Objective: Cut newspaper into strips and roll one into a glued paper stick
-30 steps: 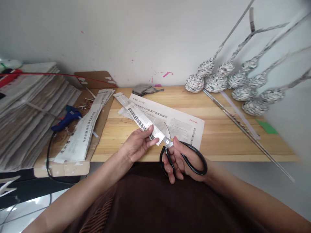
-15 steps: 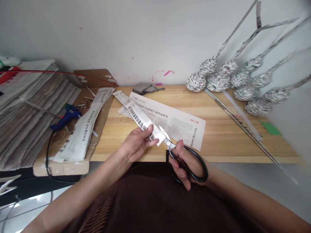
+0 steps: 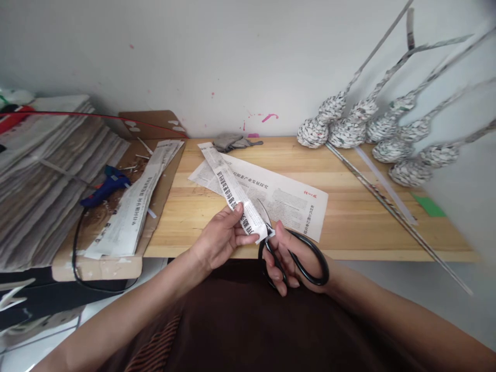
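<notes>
A narrow newspaper strip (image 3: 225,181) is pinched near its lower end by my left hand (image 3: 222,232). My right hand (image 3: 292,258) holds black-handled scissors (image 3: 320,276), with fingers through the loops. Their blades meet the strip's lower right corner, one blade partly behind the paper. Under the strip, a wider newspaper sheet (image 3: 290,201) lies on the wooden table (image 3: 186,227), with another piece of newsprint partly covered at its left.
At the left, a blue glue gun (image 3: 104,188) and cut newspaper strips (image 3: 135,212) lie on cardboard beside stacked newspapers (image 3: 46,186). Several woven paper gourds (image 3: 349,129) lean against the wall. Long thin rods (image 3: 391,206), a green piece (image 3: 432,205) and a grey cloth (image 3: 232,142) also lie there.
The strip has swung to a steeper angle, its far end moving right and its near end lower. The scissors have shifted slightly left, their blades now at the strip's corner.
</notes>
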Motion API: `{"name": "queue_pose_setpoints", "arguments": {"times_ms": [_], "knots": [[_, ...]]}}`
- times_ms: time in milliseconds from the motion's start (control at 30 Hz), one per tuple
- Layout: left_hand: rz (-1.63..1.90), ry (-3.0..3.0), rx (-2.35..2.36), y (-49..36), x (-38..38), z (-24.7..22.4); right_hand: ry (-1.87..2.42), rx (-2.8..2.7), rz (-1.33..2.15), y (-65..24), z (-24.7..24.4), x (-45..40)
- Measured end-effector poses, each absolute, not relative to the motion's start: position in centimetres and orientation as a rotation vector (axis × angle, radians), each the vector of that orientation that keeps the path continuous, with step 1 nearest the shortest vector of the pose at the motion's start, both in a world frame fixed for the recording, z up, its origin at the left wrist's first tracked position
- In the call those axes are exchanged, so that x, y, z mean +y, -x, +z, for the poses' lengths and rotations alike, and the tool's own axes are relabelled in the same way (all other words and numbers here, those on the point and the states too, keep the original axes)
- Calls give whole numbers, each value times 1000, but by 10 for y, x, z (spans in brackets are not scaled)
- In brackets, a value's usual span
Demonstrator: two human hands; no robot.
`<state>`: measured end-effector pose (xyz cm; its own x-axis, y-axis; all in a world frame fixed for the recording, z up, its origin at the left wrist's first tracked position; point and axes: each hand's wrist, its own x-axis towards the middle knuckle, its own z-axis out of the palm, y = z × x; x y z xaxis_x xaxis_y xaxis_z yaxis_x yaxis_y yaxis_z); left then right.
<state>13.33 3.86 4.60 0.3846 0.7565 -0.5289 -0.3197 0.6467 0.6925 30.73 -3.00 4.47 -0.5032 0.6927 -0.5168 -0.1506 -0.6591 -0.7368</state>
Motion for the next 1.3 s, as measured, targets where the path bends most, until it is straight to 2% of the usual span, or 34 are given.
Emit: {"name": "queue_pose_setpoints", "arguments": {"times_ms": [233,533,833,1033,1300], "knots": [[754,-485,916,-131,40,40,1192,-853,2128,-306,41,-33],[814,-411,926,-130,45,42,1248,-1121,1957,-316,42,-40],[802,-431,916,-129,47,42,1254,-1048,2057,-322,43,-42],[733,-447,891,-131,41,42,1142,-1136,1986,-318,38,-39],[781,-395,869,-131,42,36,1203,-1157,1917,-318,37,-43]]}}
